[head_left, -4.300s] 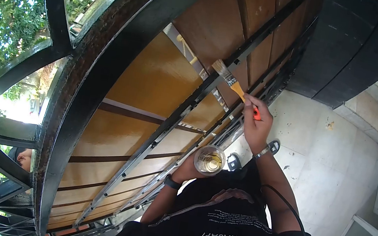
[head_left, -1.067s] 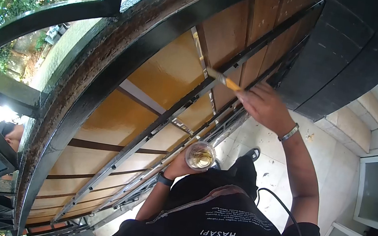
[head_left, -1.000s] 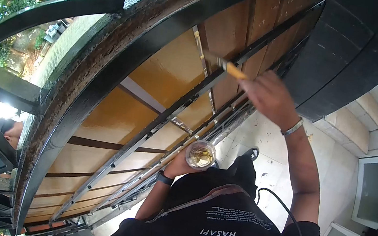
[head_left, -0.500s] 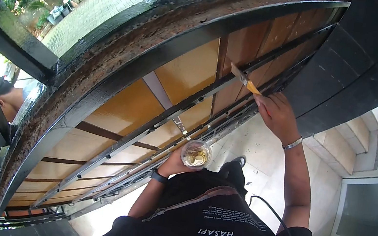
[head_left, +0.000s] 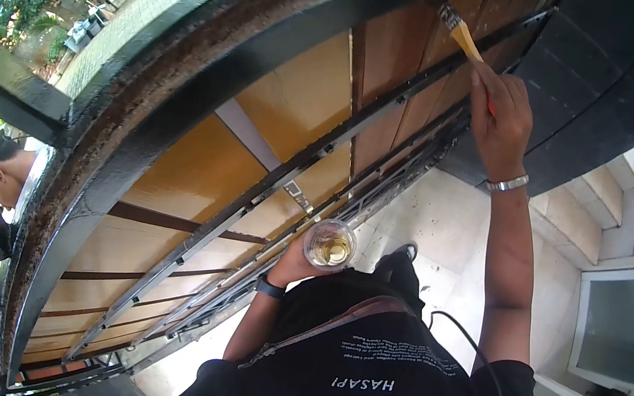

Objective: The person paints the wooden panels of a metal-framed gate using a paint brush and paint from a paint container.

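My right hand [head_left: 499,119] is raised and grips a paintbrush [head_left: 463,37] by its yellow wooden handle. The bristle end reaches the upper part of the wooden panels [head_left: 396,57], close to the gate's dark metal frame [head_left: 277,30]; whether it touches is hard to tell. Low in front of my body, my left hand [head_left: 295,265] is wrapped round a clear plastic cup [head_left: 330,245] holding some yellowish liquid. The panels on the left look glossy and golden, those near the brush browner. Dark metal bars [head_left: 324,152] run across them.
Another person [head_left: 6,170] is partly visible beyond the frame at the left. A dark wall [head_left: 589,100] stands at the upper right, with stone steps [head_left: 580,211] below it. A black cable [head_left: 488,374] hangs by my right arm. Pale tiles [head_left: 415,205] cover the floor.
My right hand has moved up and slightly right with the paintbrush, from the middle panels toward the top frame. My left hand still holds the cup in nearly the same place.
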Tool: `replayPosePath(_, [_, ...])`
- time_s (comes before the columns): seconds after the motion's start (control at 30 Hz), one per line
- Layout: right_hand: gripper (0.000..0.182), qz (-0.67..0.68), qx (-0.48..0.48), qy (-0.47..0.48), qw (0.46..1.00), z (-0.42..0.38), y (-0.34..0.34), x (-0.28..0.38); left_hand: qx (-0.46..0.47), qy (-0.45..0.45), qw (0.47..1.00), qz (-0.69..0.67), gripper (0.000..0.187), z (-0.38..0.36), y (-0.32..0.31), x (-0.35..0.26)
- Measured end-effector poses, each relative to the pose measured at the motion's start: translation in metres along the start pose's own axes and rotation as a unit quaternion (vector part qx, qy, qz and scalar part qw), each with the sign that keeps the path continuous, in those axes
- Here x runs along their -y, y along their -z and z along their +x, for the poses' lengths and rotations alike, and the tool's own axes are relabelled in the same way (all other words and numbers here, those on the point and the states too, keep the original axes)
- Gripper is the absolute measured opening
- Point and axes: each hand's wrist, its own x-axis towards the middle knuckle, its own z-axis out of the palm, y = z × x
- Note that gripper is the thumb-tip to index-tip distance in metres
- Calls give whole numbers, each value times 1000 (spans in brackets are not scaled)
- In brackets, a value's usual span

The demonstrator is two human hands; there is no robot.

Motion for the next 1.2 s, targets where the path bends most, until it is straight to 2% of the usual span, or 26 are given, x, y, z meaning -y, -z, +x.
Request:
replayPosePath(0.07, [23,-17,-14,-23,999,-5,-7,13,9,12,1000,5,82,-1,0,0])
replayPosePath(0.13, [29,60,14,100,993,-9,-13,27,2,19,1000,16,82,-3,0,1])
replayPosePath(0.17, [29,57,14,90,994,-15,-14,32,-2,12,1000,28,81,-4,1,2])
replayPosePath(0.23, [33,134,24,69,988,-24,-16,36,-2,28,999,25,81,-5,1,0])
replayPosePath(0.37, [33,180,21,23,983,-26,-13,13,-7,34,999,16,80,-1,3,2])
replayPosePath(0.47, [27,137,-16,-19,990,-25,-25,-21,24,38,997,57,85,2,7,-1])
replayPosePath(0.53, [20,141,-89,-77,983,-22,-29,-42,22,36,998,54,86,2,8,-2])
replayPosePath(0.57, [16,127,-95,-94,983,-23,-30,-48,15,31,998,48,86,2,8,-3])
replayPosePath(0.7, [17,61,-92,-96,989,-28,-36,-55,12,49,998,39,87,2,7,-3])
replayPosePath(0.9, [20,38,-164,-126,978,-35,-54,-46,18,71,996,58,89,2,7,-4])
replayPosePath(0.97, [22,71,-64,-59,994,-39,-46,-18,13,75,995,57,84,4,5,-3])
replayPosePath(1.0, [22,70,-66,-60,994,-44,-40,-6,15,75,995,59,84,5,5,-5])
replayPosePath(1.07, [23,179,3,-37,983,-54,-32,11,27,94,995,31,88,10,4,-7])
replayPosePath(1.1, [23,178,2,-39,983,-57,-33,11,29,95,995,33,88,12,4,-7])
replayPosePath(1.17, [23,289,5,-50,956,-64,-32,9,38,82,995,37,89,15,4,-4])
replayPosePath(1.2, [23,288,4,-52,956,-66,-32,4,41,83,995,38,89,16,5,-3])
